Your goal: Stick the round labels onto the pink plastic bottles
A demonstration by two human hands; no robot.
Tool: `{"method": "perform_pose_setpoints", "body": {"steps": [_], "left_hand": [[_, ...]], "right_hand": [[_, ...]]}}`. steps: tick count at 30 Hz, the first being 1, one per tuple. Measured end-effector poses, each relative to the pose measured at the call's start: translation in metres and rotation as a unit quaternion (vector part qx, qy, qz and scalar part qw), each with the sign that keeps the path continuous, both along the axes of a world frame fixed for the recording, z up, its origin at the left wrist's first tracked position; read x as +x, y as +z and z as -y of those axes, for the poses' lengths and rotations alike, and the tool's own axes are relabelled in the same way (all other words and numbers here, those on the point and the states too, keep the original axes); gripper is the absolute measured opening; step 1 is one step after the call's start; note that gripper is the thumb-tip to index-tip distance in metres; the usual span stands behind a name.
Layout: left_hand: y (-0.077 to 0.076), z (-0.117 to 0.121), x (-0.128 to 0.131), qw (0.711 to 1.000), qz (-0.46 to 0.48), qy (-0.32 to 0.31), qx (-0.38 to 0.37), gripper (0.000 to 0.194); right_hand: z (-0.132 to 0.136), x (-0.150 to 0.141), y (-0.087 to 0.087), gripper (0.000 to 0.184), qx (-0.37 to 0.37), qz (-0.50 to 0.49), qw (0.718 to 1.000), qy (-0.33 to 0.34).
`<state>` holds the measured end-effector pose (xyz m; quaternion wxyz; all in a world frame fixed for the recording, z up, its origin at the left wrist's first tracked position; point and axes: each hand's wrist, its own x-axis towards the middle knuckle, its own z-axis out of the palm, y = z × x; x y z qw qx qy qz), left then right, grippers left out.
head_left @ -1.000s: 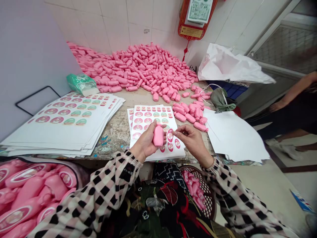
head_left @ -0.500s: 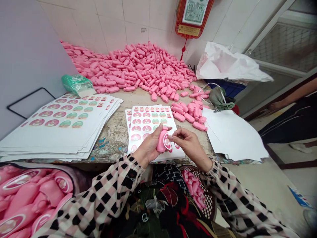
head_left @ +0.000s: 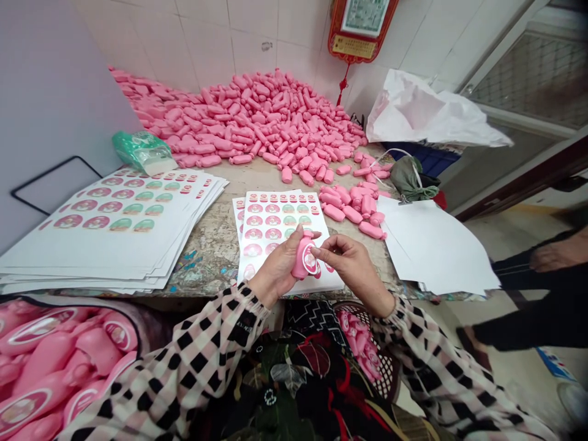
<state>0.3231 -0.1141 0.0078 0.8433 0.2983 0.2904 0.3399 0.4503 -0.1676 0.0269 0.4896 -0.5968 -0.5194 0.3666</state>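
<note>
My left hand [head_left: 278,268] is closed around a small pink bottle [head_left: 299,262], held neck up above the table's front edge. An oval pink-and-white sticker [head_left: 310,262] lies against the bottle's front. The thumb and forefinger of my right hand [head_left: 356,268] are pinched at the sticker's upper right edge; whether that edge is stuck down I cannot tell. Beneath both hands lies a sheet of stickers [head_left: 263,222] printed in pink and green, on top of other sheets.
Plain pink bottles [head_left: 257,116] are heaped along the wall. Sticker sheets [head_left: 87,245] are stacked left, white paper [head_left: 436,251] lies right. Labelled bottles fill a bag [head_left: 142,324] lower left and a basket [head_left: 388,376] below. Another person's hand [head_left: 563,252] shows at far right.
My hands keep nearly the same hold on the bottle and sticker. The view has tilted slightly down. At the right, the other person has shifted, and a foot now shows.
</note>
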Motion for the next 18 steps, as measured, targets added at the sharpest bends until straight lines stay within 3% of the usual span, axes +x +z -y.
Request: {"method": "perform_pose_setpoints", "body": {"steps": [18], "left_hand": [[0.0023, 0.0007, -0.0001, 1.0, -0.014, -0.007, -0.01, 0.047]], "right_hand": [[-0.0006, -0.0006, -0.0024, 0.023, 0.0, 0.001, 1.0, 0.004]]}}
